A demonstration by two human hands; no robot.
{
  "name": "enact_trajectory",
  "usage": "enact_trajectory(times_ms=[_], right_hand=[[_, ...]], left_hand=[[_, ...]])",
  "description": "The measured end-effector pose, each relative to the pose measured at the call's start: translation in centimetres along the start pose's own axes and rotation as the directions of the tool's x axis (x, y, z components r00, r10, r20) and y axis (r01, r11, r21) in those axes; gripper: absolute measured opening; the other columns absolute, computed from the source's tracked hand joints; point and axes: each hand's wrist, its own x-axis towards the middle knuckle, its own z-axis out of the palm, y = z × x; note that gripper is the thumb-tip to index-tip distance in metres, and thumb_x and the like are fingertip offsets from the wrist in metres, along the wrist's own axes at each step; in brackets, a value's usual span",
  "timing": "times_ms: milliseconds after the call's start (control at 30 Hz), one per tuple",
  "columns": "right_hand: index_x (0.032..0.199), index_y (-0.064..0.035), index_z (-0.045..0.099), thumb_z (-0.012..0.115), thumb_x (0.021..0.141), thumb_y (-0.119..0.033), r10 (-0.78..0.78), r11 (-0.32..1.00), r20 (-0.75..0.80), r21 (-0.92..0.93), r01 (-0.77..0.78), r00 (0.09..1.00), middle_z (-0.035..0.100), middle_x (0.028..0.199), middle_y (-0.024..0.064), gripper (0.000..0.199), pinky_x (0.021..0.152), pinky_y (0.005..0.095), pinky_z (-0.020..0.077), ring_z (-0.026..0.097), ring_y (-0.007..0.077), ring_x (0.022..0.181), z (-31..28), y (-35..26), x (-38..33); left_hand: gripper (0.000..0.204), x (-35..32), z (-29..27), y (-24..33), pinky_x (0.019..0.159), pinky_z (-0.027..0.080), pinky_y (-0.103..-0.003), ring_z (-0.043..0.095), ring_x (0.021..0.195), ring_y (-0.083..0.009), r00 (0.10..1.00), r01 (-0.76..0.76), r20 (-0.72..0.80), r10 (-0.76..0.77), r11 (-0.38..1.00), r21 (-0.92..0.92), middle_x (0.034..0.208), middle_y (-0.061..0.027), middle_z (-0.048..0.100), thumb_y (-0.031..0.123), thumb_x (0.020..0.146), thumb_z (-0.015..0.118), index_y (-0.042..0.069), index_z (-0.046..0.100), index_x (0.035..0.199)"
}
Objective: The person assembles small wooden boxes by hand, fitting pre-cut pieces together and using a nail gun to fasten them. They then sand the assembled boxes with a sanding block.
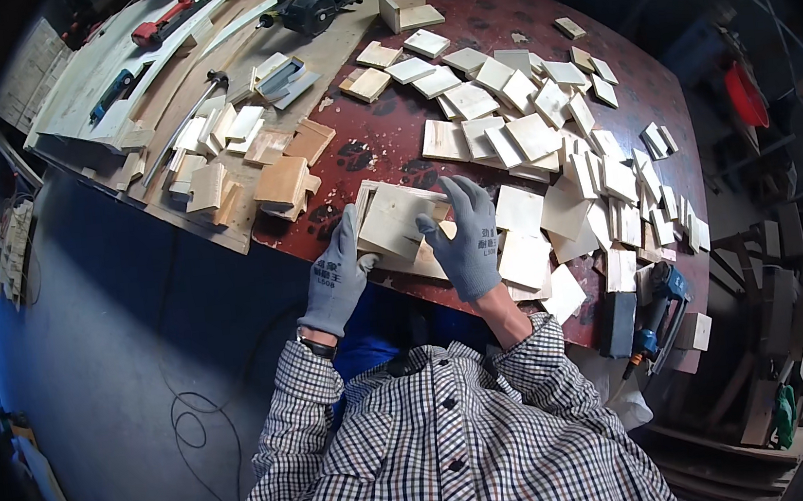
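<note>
In front of me, at the near edge of the dark red table, a pale square wooden board (396,220) lies over other thin wood pieces. My left hand (331,279), in a grey work glove, grips its left side, with the thumb at the near corner. My right hand (469,238), gloved alike, is closed about the right side, its fingertips at the far right edge and its thumb near the right corner. How the pieces under the board fit together is partly hidden.
Many loose pale wood squares (508,141) spread over the red table (359,123) to the right. A blue-black power tool (660,306) lies at the right edge. Wood blocks (282,187), a hammer (217,78) and a dark power tool (309,8) are at the left and back.
</note>
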Motion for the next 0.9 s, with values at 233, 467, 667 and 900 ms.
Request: enact_trajectory(times_ms=[233, 467, 667, 900], right_hand=[[0.143, -0.0162, 0.059, 0.086, 0.079, -0.046, -0.171, 0.965, 0.247, -0.154, 0.213, 0.954, 0.057, 0.151, 0.0099, 0.076, 0.103, 0.0525, 0.0461, 0.051, 0.0375, 0.137, -0.4, -1.5, -1.7], [0.141, -0.0199, 0.063, 0.08, 0.086, -0.045, -0.163, 0.937, 0.304, -0.251, 0.244, 0.939, 0.057, 0.153, 0.0053, 0.063, 0.097, 0.0503, 0.0481, 0.049, 0.0365, 0.14, 0.5, -1.7, -2.1], [0.152, -0.0125, 0.053, 0.084, 0.082, -0.05, -0.142, 0.977, 0.279, -0.114, 0.179, 0.95, 0.053, 0.155, 0.0121, 0.085, 0.105, 0.0523, 0.046, 0.047, 0.0395, 0.142, -0.1, -1.2, -1.8], [0.155, 0.0005, 0.043, 0.086, 0.081, -0.054, 0.121, 0.993, 0.133, -0.003, -0.122, 0.984, 0.056, 0.143, 0.0225, 0.102, 0.107, 0.0512, 0.0455, 0.055, 0.041, 0.129, -0.4, 0.3, -5.8]], left_hand=[[0.089, -0.1, -0.5, 0.1, 0.1, 0.06, -0.044, 0.06, 0.135, -0.0384, 0.999, -0.043, 0.027, 0.041, 0.996, 0.077, 0.16, -0.0214, 0.047, 0.003, 0.091, 0.069, 0.007, 0.024, 0.168], [0.081, 0.2, -0.5, -0.3, 0.094, 0.062, -0.043, 0.065, 0.127, -0.0398, 0.996, -0.09, 0.008, 0.09, 0.992, 0.093, 0.153, -0.0211, 0.052, 0.002, 0.091, 0.066, 0.012, 0.036, 0.165], [0.08, 0.5, -0.8, -0.2, 0.103, 0.057, -0.045, 0.059, 0.134, -0.0418, 0.995, 0.016, 0.094, -0.023, 0.997, 0.069, 0.156, -0.0209, 0.052, -0.002, 0.09, 0.066, 0.014, 0.039, 0.164], [0.079, 0.5, -0.8, 0.0, 0.099, 0.059, -0.044, 0.065, 0.124, -0.0411, 0.994, 0.021, 0.11, -0.029, 0.997, 0.075, 0.155, -0.0173, 0.054, 0.001, 0.091, 0.069, 0.015, 0.04, 0.164]])
